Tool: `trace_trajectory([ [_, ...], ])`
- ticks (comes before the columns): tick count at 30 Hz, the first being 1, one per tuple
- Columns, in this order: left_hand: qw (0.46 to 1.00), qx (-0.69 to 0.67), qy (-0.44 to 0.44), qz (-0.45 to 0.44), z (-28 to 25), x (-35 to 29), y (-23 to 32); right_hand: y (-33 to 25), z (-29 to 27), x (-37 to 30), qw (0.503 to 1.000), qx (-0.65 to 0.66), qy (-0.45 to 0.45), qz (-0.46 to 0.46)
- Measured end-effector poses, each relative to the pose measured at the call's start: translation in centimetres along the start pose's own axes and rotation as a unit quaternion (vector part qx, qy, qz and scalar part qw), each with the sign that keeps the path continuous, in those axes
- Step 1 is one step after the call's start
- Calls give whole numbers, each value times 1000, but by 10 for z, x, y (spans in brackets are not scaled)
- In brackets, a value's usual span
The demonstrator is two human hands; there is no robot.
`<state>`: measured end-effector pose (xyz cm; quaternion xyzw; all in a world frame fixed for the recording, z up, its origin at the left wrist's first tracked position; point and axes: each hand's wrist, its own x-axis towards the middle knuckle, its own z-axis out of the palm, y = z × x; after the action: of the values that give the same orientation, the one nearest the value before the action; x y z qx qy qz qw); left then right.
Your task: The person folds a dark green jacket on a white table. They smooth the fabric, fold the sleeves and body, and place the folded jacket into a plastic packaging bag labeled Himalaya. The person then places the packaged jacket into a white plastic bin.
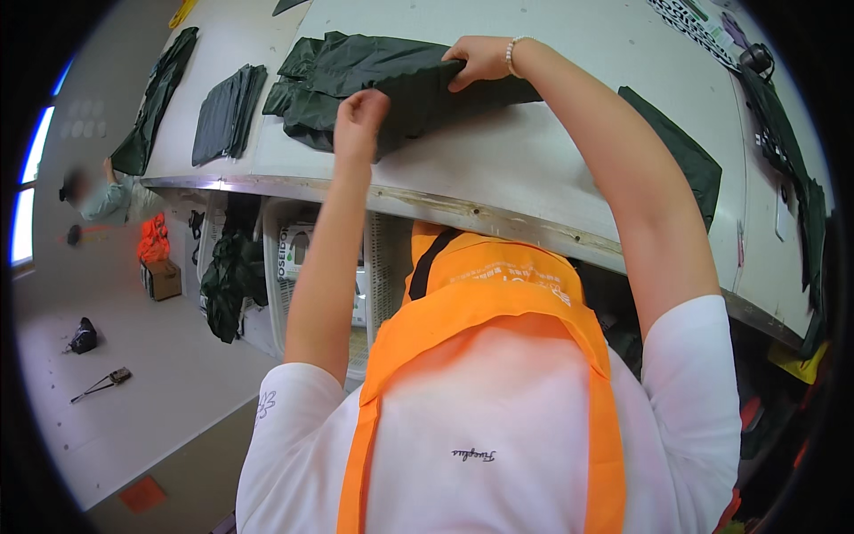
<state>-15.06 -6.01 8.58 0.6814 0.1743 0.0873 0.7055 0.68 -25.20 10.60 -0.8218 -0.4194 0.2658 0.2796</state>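
Note:
A dark green piece of thin, slick fabric (400, 64), loosely folded and wrinkled, lies on the white worktable in front of me. My right hand (480, 62), with a beaded bracelet at its wrist, grips the upper right part of it between thumb and fingers. Over the middle of the fabric is my left hand (362, 118), slightly blurred, its fingers curled closed. Whether a bit of fabric is pinched in them is hidden. To the left, a neat stack of folded dark green pieces (229, 116) rests on the table.
The worktable (525, 147) has a wooden front edge (480, 214). Another dark green piece (680, 156) lies beyond my right forearm. Below the edge stands a white plastic basket (277, 222). At far left, another person (105, 198) touches dark fabric (160, 102) on the table.

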Motion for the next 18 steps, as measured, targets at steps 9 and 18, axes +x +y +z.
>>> trace_trajectory([
  [9, 981, 188, -49, -4, 10, 51, -23, 5, 27, 10, 852, -220, 476, -2],
  [18, 943, -195, -79, -257, 82, 71, 14, 49, 172, -40, 631, 654, 368, 195],
])
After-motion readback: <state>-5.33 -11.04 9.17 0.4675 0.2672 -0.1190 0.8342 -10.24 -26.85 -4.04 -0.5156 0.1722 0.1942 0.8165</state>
